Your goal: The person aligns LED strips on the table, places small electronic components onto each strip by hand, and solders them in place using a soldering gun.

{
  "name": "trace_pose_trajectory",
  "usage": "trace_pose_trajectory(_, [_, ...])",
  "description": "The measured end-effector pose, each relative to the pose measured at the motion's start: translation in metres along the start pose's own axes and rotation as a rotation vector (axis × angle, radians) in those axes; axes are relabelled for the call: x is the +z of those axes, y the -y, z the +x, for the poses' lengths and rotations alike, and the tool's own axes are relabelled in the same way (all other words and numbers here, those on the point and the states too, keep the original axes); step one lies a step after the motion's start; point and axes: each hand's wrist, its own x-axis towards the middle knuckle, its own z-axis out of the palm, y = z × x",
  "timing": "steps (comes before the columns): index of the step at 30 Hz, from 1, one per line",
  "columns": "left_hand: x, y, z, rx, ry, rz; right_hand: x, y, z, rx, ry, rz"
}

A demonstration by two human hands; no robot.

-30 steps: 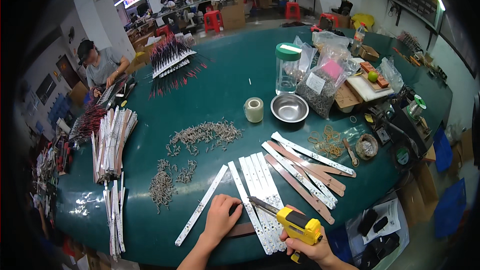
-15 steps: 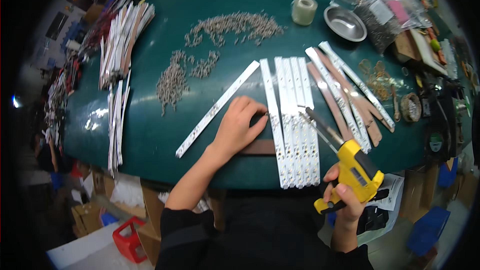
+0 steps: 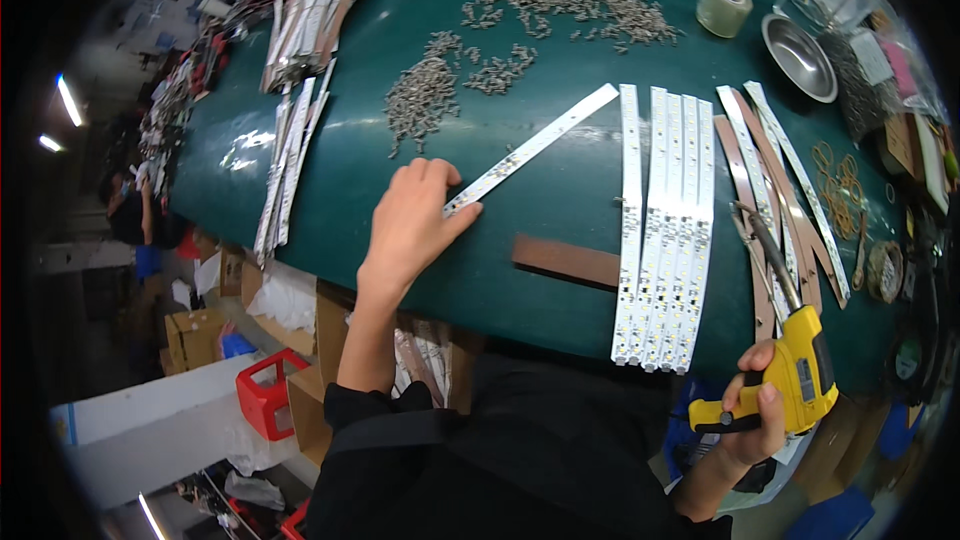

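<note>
Nearest to the person's body, the right hand is at the near edge of the tabletop, its fingers wrapped firmly round the handle of a yellow soldering gun. The gun's metal nose points away from the body over the fanned white and brown strips on the right; from here I can't tell whether the tip touches them. The left hand is a little in from the same edge, over the lower end of a loose white strip that slants out toward the middle of the tabletop. Thumb and fingers lie on either side of that strip, but whether they pinch it I can't make out. Between the hands, a flat brown bar lies near the edge, its right end reaching a row of white strips set side by side, dotted with small parts. Toward the left edge there's a thin bundle of strips, with a thicker bundle beyond it. Farther in sits a heap of small metal pieces, then a wider scatter of the same pieces. Over toward the far right stand a roll of clear tape and a steel bowl.
</note>
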Motion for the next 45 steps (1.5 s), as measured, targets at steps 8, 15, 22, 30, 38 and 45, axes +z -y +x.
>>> trace_pose_trajectory(8, [0.003,-0.003,-0.003,-0.093,0.015,-0.397,-0.002,-0.001,-0.001,-0.034,-0.013,0.034])
trace_pose_trajectory(15, [0.019,-0.072,-0.019,-0.315,0.584,-1.493,-0.008,0.004,-0.006,-0.09,-0.035,0.008])
trace_pose_trajectory(22, [0.021,-0.092,-0.021,-0.36,0.719,-1.28,-0.019,0.009,-0.011,-0.112,0.0,0.023])
trace_pose_trajectory(30, [0.015,-0.095,-0.021,-0.351,0.893,-1.145,-0.019,0.014,-0.012,-0.144,-0.019,0.047])
trace_pose_trajectory(38, [0.027,-0.106,-0.044,-0.341,0.716,-1.341,-0.024,0.014,-0.017,-0.111,-0.07,0.062])
trace_pose_trajectory(45, [0.007,-0.093,-0.049,-0.375,0.783,-1.51,-0.014,0.018,-0.01,-0.104,-0.174,0.206])
